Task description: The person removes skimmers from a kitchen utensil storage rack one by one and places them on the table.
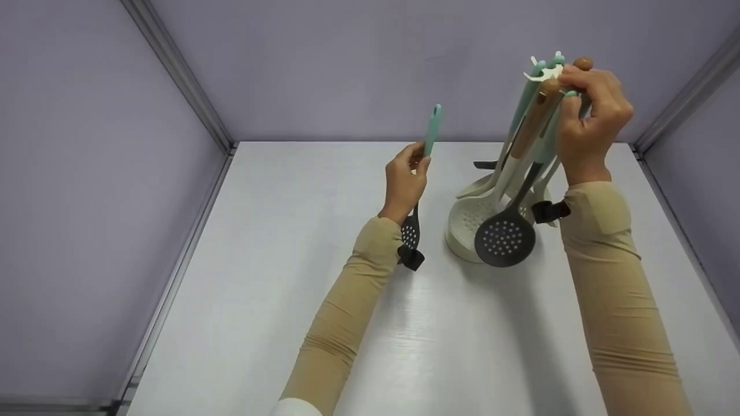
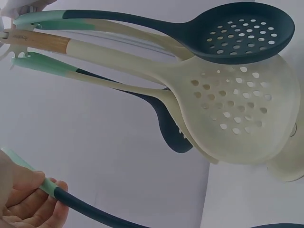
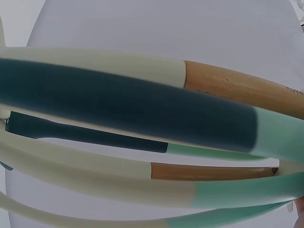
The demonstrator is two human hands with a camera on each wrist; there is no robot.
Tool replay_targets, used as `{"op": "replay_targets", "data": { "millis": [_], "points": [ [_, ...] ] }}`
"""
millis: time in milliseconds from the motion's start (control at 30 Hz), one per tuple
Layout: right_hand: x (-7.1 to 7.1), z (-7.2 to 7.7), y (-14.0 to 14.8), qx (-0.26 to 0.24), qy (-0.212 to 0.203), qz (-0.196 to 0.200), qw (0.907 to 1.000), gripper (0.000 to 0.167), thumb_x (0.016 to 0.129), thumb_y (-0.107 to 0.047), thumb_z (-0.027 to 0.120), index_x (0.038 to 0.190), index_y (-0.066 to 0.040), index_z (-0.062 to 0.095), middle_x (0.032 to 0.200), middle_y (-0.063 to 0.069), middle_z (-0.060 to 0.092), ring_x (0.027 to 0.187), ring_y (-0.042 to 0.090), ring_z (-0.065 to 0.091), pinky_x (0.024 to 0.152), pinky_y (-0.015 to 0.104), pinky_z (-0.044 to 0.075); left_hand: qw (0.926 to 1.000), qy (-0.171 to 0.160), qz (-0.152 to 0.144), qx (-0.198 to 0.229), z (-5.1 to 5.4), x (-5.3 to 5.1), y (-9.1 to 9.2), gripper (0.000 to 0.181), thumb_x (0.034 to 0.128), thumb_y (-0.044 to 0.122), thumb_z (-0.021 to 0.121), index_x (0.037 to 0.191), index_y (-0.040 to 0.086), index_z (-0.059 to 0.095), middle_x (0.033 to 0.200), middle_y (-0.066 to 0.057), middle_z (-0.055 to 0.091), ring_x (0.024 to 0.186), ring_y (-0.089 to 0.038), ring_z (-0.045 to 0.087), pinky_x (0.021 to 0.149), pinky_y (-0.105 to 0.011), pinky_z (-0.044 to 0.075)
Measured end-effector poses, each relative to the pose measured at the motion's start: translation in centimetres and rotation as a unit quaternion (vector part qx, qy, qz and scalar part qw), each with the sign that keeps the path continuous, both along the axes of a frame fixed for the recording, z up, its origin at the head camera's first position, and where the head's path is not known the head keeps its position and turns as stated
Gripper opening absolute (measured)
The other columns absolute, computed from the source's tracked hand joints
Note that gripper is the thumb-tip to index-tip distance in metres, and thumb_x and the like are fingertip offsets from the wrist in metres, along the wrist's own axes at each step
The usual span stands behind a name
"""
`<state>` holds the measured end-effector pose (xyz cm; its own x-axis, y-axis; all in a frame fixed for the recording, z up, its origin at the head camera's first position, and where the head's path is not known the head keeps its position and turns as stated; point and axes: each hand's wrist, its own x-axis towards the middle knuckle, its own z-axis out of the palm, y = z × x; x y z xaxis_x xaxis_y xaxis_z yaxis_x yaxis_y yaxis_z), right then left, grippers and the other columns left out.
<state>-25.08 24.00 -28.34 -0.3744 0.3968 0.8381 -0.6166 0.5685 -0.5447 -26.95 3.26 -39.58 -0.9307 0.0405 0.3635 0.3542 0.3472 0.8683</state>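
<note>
On desk (image 1: pixel 277 242), far right, rack (image 1: pixel 462 248) carries utensils (image 1: pixel 527 133) heads-down, likely keeping handles reachable. Right hand (image 1: pixel 598 110): fingers clamped on skimmer (image 1: pixel 505 240) by handle end, at rack top. Left of rack, left hand (image 1: pixel 406 182) pinches slotted tool (image 1: pixel 433 128) mid-handle, leaving holed end free.

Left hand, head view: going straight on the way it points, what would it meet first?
Probably the plain grey-lilac back wall. Ahead of the left hand I see only the dark perforated utensil with mint-green handle that it pinches; depth is unclear.
</note>
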Motion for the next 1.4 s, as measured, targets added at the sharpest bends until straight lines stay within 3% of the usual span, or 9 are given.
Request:
{"op": "replay_targets", "data": {
  "millis": [433, 633, 967, 1400],
  "points": [
    [-0.2, -0.4, -0.1, -0.008, -0.002, -0.007, 0.9999, 0.033, 0.075, -0.01, 0.044, 0.079, 0.011, 0.069, 0.086, 0.025, 0.072, 0.082, -0.013, 0.055, 0.083, 0.014, 0.046, 0.9998, 0.004, 0.019, 0.002, -0.8, -0.4, -2.0, 0.031, 0.095, 0.006, 0.058, 0.125, -0.002, 0.059, 0.116, -0.016, 0.068, 0.107, -0.023, 0.067, 0.093, -0.022, 0.055],
    [-0.5, -0.7, 0.2, -0.006, -0.006, -0.014, 0.9999, 0.033, 0.075, -0.011, 0.044, 0.08, 0.01, 0.07, 0.086, 0.024, 0.072, 0.082, -0.014, 0.055, 0.083, 0.014, 0.045, 0.9997, -0.009, 0.022, 0.008, -1.7, -0.8, -3.0, 0.031, 0.0954, 0.005, 0.057, 0.125, -0.001, 0.059, 0.115, -0.016, 0.068, 0.105, -0.023, 0.067, 0.092, -0.025, 0.055],
    [0.0, -0.3, -0.2, -0.011, 0.003, 0.003, 0.9999, 0.031, 0.074, -0.006, 0.043, 0.077, 0.013, 0.068, 0.086, 0.025, 0.071, 0.083, -0.015, 0.057, 0.086, 0.018, 0.046, 0.9988, -0.009, 0.039, -0.028, -3.6, -1.0, -5.6, 0.03, 0.0954, 0.003, 0.055, 0.125, -0.005, 0.057, 0.115, -0.019, 0.067, 0.104, -0.027, 0.066, 0.093, -0.031, 0.055],
    [-0.7, -0.8, 0.2, -0.009, 0.0, -0.015, 0.9999, 0.033, 0.076, -0.011, 0.044, 0.079, 0.01, 0.069, 0.085, 0.024, 0.071, 0.083, -0.014, 0.055, 0.085, 0.018, 0.046, 0.997, -0.021, 0.07, -0.024, -4.6, -1.3, -8.6, 0.031, 0.0955, 0.003, 0.056, 0.126, -0.006, 0.057, 0.113, -0.021, 0.066, 0.103, -0.029, 0.065, 0.092, -0.035, 0.055]
  ]
}}
